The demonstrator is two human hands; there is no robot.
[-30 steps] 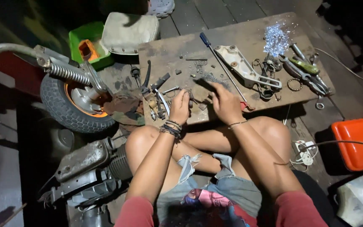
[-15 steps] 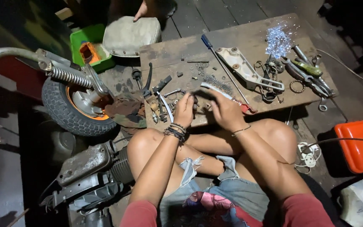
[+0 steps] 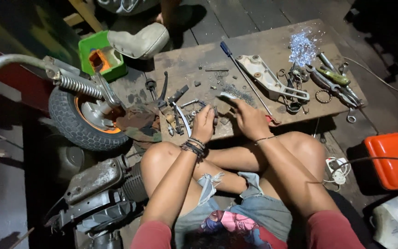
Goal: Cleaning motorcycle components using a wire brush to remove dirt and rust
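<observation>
Dim scene, light pooled on the wooden board (image 3: 254, 60), dark murky edges, slight blur

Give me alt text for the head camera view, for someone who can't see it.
A person sitting cross-legged works with both hands at a wooden board strewn with small metal parts: the left hand grips a small part, the right hand holds a small brush. A long screwdriver lies on the board; a small tyred wheel sits beside it.

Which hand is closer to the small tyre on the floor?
Left. The left hand works just right of the tyre; the right hand is farther right, over the wooden board.
</observation>
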